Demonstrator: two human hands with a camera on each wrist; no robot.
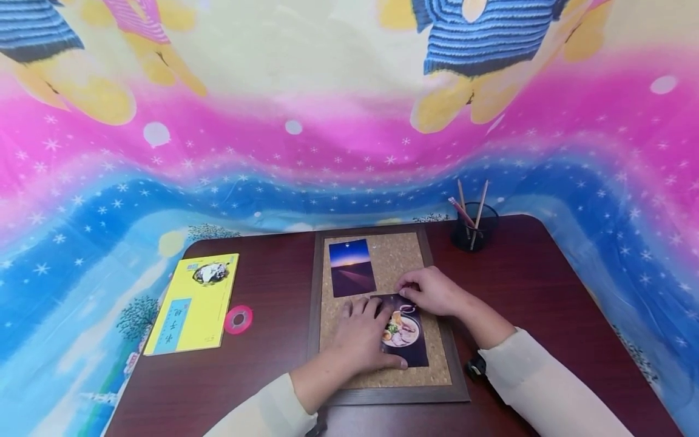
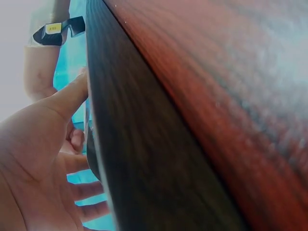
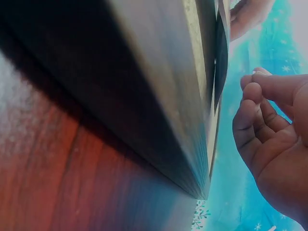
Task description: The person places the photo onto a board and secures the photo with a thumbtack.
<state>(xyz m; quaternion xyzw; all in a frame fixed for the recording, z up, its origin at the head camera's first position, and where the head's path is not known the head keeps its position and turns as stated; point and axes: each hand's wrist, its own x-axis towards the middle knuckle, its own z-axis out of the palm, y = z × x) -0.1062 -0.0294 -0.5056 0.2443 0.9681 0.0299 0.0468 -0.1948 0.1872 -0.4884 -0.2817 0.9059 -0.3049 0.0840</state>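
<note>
My left hand (image 1: 360, 340) rests with spread fingers on the food photo (image 1: 403, 334), a dark print of a bowl, on the cork board (image 1: 437, 370). In the left wrist view, the left palm (image 2: 33, 163) shows beside the board's frame, thumb reaching over it. At the photo's top edge, my right hand (image 1: 434, 291) pinches a small pale pushpin between thumb and index finger; the pin is mostly hidden. The right wrist view shows these pinched fingertips (image 3: 252, 91) just off the board's face. A sunset photo (image 1: 352, 267) lies higher on the board, with a small pin at its top.
Left on the dark table (image 1: 278, 291) lie a yellow book (image 1: 202, 321) and a pink tape roll (image 1: 238, 320). A black mesh pencil cup (image 1: 469, 233) with several pencils stands at the back right. Patterned cloth (image 1: 327, 152) hangs behind the table.
</note>
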